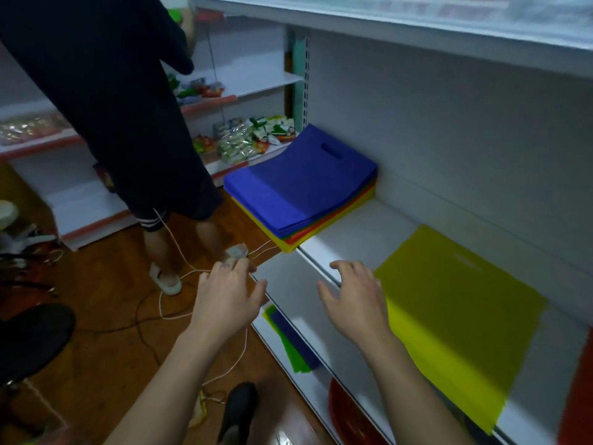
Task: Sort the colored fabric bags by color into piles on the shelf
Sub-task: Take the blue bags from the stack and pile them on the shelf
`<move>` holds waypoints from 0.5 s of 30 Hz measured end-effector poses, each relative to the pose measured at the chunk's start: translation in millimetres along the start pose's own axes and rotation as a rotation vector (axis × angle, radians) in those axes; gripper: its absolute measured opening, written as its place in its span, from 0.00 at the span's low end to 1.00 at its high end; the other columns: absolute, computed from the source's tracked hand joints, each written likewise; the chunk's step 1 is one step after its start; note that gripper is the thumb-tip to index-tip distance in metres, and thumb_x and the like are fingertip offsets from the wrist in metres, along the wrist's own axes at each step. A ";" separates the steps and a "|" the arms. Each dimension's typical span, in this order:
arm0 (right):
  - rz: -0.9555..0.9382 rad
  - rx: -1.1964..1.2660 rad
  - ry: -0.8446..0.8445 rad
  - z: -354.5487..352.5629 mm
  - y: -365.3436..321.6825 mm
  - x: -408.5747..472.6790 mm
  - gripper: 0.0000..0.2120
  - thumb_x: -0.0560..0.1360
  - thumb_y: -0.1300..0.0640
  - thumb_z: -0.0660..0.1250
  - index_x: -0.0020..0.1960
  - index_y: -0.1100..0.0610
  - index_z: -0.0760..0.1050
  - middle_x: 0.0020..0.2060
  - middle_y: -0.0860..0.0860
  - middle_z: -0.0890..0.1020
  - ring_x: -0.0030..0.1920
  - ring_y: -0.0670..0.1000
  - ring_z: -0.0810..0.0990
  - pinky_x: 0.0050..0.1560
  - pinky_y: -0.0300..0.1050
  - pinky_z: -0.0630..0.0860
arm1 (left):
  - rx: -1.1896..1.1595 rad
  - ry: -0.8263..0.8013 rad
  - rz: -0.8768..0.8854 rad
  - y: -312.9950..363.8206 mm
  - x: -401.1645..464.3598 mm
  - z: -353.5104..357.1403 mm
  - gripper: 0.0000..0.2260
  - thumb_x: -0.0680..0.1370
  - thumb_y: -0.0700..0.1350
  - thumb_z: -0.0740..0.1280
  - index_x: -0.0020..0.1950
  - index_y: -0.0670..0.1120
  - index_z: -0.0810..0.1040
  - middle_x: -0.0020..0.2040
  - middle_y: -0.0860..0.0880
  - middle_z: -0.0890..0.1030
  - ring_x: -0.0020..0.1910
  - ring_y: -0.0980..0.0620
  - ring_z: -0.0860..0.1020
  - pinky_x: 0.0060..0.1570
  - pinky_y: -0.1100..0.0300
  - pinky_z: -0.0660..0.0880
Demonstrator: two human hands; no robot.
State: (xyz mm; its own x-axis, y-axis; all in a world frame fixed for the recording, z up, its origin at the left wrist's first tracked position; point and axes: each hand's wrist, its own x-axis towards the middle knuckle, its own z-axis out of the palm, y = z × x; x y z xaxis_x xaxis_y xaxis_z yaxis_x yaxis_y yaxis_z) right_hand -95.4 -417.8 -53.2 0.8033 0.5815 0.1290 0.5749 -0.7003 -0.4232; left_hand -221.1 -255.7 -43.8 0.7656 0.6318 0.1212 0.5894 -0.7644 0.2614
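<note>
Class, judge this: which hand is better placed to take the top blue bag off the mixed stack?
Probably the left hand: it hovers open on the stack's side; the right hand hovers nearer the yellow bag.

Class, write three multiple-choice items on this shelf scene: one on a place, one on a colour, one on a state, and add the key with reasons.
1. Where does the single yellow bag lie?
A. on the floor
B. flat on the shelf, right of the mixed stack
C. on top of the mixed stack

2. What colour is the top bag of the mixed stack?
A. blue
B. red
C. green

3. How are the left hand and the right hand?
A. both grip a bag
B. only the left one grips a bag
C. both open, holding nothing

Key:
1 B, the bag lies spread on the white shelf board, apart from the stack.
2 A, a blue bag with a cut-out handle covers the stack; green, red and yellow edges show below it.
3 C, the fingers of both are spread and nothing is in them.
</note>
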 end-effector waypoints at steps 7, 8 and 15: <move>0.366 0.111 0.058 16.2 -25.7 92.8 0.19 0.77 0.42 0.61 0.61 0.53 0.74 0.55 0.52 0.80 0.56 0.55 0.78 0.52 0.46 0.72 | -0.053 0.092 0.180 -40.4 140.0 3.2 0.12 0.77 0.56 0.63 0.55 0.50 0.76 0.51 0.50 0.77 0.53 0.47 0.75 0.50 0.49 0.72; 0.432 0.077 0.060 16.4 -30.0 105.3 0.19 0.77 0.39 0.60 0.58 0.52 0.74 0.53 0.52 0.81 0.55 0.55 0.79 0.51 0.45 0.73 | -0.068 0.104 0.206 -44.4 158.3 1.6 0.12 0.77 0.55 0.63 0.55 0.50 0.76 0.51 0.49 0.78 0.53 0.46 0.75 0.50 0.49 0.71; 0.744 -0.035 -0.058 16.7 -58.8 172.6 0.32 0.72 0.26 0.53 0.51 0.54 0.76 0.51 0.53 0.81 0.53 0.56 0.80 0.42 0.44 0.68 | 0.022 0.030 0.393 -59.7 265.9 1.7 0.15 0.78 0.57 0.60 0.59 0.50 0.74 0.55 0.48 0.77 0.55 0.46 0.74 0.52 0.50 0.70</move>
State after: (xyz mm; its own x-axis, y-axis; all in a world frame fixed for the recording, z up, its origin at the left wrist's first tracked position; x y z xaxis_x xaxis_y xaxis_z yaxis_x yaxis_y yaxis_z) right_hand 6.8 -269.3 -21.0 0.9731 -0.0308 -0.2283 -0.1118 -0.9297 -0.3508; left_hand -52.4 -42.3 -28.8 0.9263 0.2940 0.2357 0.2588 -0.9510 0.1691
